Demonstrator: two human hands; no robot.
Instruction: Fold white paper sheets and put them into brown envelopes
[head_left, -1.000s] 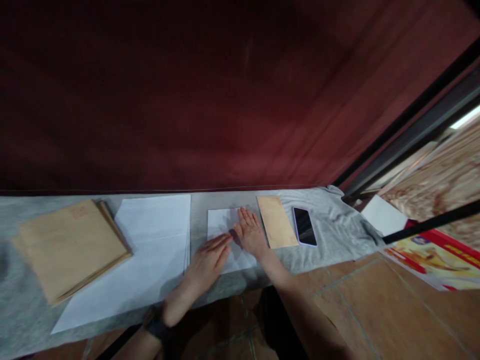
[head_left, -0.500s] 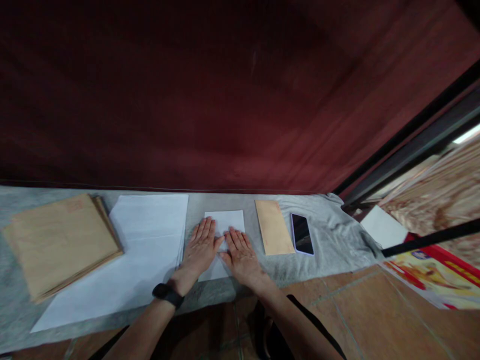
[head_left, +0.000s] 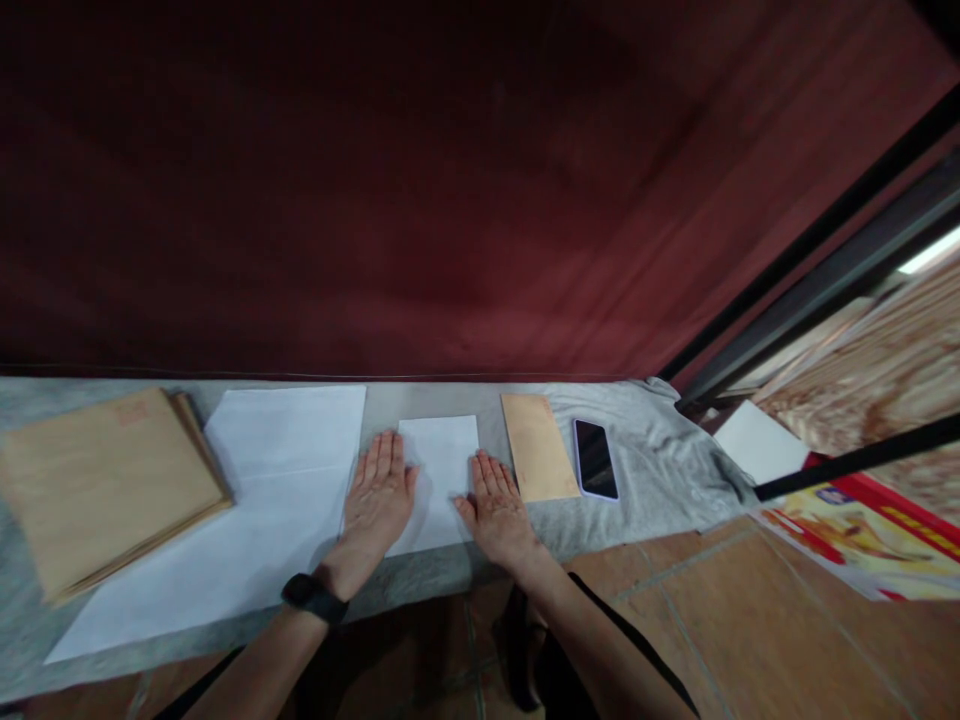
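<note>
A folded white sheet of paper (head_left: 439, 460) lies on the grey cloth between my hands. My left hand (head_left: 381, 490) rests flat over its left edge, fingers stretched out and thumb on the paper. On the opposite edge lies my right hand (head_left: 499, 507), palm down with the fingers extended and the thumb pointing inward. Neither hand grips anything. Just right of my right hand is a single brown envelope (head_left: 540, 450). Larger white sheets (head_left: 292, 480) lie left of my left hand, partly covered by a stack of brown envelopes (head_left: 112, 480).
A phone (head_left: 596, 460) in a lilac case lies right of the single envelope. The grey cloth (head_left: 660, 470) is wrinkled at its right end. A dark red curtain (head_left: 420, 200) hangs behind. Black bars (head_left: 862, 455) and a colourful box (head_left: 862, 530) stand at the right.
My hands have moved apart from the middle of the folded paper, the left one to its left edge and the right one to its right edge. More of the paper shows.
</note>
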